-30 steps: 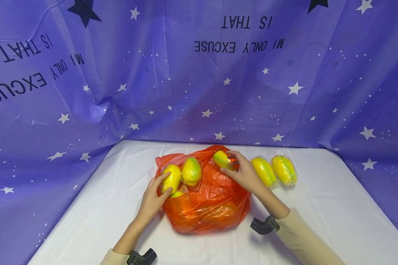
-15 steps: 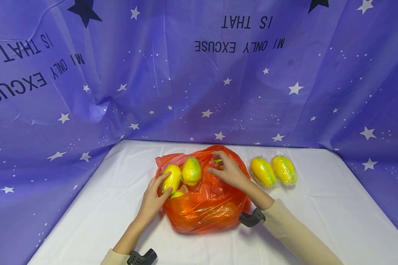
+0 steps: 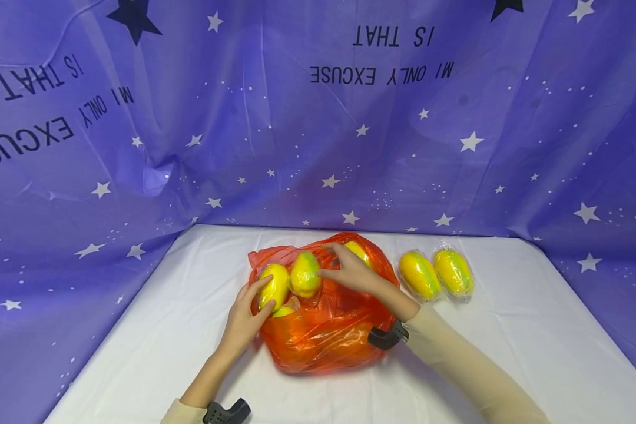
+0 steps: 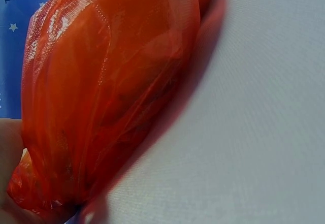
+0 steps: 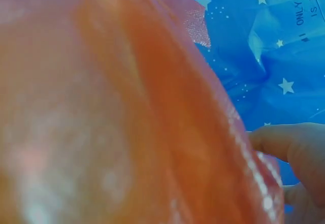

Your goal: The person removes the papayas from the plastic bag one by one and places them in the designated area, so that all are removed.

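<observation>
A red plastic bag (image 3: 344,347) bulging with fruit lies on the table, its mouth facing up and away. Yellow-green mangoes in clear wrap show at the opening: a left mango (image 3: 274,287), a middle mango (image 3: 305,275) and a right mango (image 3: 357,252), with part of another below the left one. My left hand (image 3: 244,315) grips the bag's left side, fingertips over the left mango; in the left wrist view its fingers border the red film. My right hand (image 3: 350,271) hovers over the opening, fingers spread, thumb tip right at the middle mango's edge.
Two wrapped mangoes, a nearer one (image 3: 421,275) and a farther one (image 3: 454,272), lie side by side right of the bag. A white cloth (image 3: 509,353) covers the table. Behind it hangs a purple star-printed curtain (image 3: 318,147).
My right hand has moved left, from the right mango to the middle one, leaving the right mango inside the bag's opening. The left hand has stayed in place.
</observation>
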Motion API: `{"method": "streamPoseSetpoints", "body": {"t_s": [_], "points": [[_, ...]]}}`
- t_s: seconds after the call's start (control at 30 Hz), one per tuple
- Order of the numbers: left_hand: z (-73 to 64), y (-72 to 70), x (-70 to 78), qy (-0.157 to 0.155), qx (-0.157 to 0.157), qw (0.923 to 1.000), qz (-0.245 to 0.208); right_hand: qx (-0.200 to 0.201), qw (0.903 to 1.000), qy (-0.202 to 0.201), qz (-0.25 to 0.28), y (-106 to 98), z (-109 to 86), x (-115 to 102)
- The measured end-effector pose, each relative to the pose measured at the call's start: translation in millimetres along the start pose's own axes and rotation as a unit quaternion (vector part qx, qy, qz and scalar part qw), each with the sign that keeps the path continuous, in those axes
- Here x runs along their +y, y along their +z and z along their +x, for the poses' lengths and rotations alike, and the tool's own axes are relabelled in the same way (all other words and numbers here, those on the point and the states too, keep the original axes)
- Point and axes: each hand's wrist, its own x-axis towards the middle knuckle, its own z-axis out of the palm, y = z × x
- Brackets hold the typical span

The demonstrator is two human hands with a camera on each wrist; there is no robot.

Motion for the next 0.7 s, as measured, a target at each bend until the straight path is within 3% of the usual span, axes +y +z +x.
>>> {"method": "streamPoseSetpoints", "body": {"t_s": [0.2, 0.7], "points": [[-0.1, 0.6, -1.3, -0.003, 0.000, 1.0000, 0.000, -0.017, 0.9998, -0.006, 0.001, 5, 8.2, -2], [0.2, 1.1, 0.0, -0.006, 0.003, 1.0000, 0.000, -0.054, 0.9962, -0.001, -0.069, 17, 19.6, -6]]}}
